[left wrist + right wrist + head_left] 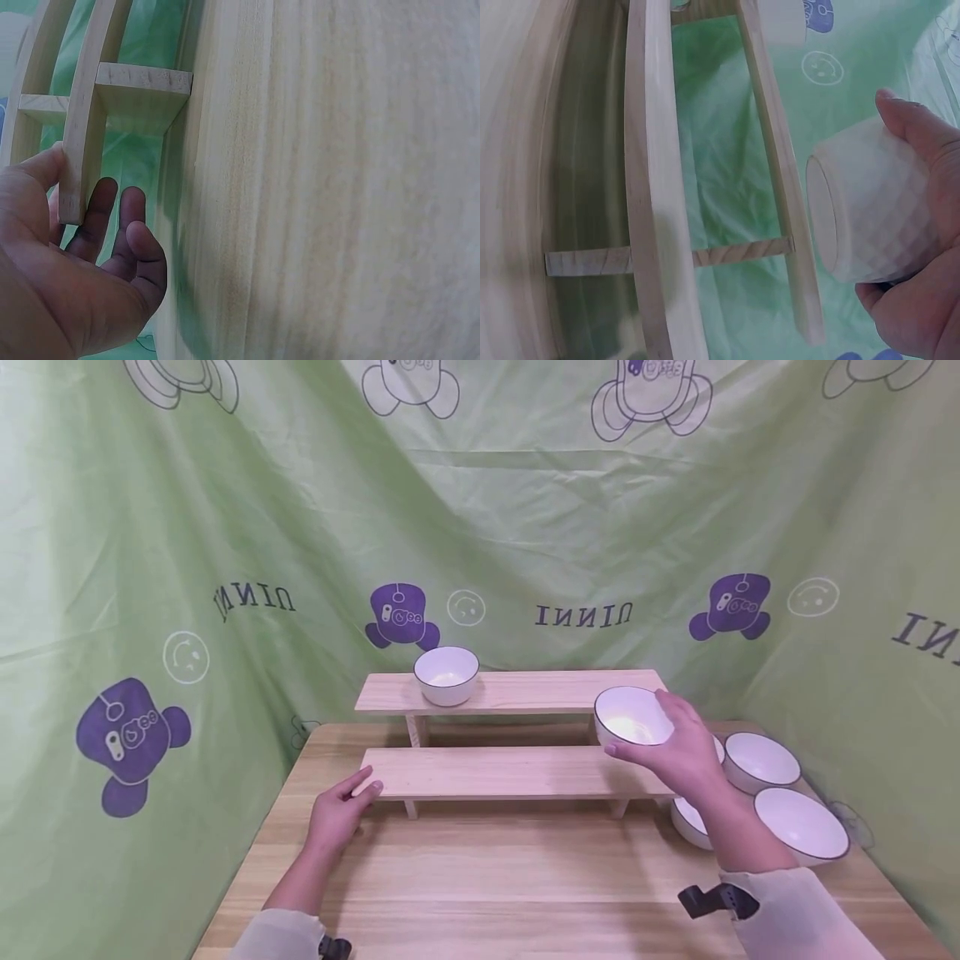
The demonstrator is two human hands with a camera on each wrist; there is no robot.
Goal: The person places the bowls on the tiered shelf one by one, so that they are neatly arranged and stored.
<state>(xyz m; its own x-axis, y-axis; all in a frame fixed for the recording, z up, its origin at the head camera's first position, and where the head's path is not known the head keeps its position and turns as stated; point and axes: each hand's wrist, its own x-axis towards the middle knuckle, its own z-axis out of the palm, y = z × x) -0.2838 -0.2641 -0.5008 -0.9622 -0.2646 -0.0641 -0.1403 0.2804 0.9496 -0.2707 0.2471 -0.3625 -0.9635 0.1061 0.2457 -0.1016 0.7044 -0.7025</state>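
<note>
My right hand grips a white bowl with a dark rim, thumb on one side and fingers on the other. It holds the bowl in the air near the right end of the two-step wooden shelf. The right wrist view shows the faceted outside of this bowl and its base, apart from the planks. At the lower plank's left end, my left hand pinches the wood between thumb and fingers; the plank end sits between them in the left wrist view. Another white bowl stands upright on the upper plank, left of centre.
Several white bowls, among them one at the back and a nearer one, stand on the wooden table right of the shelf. My right forearm partly covers others there. A green printed curtain hangs behind and on both sides.
</note>
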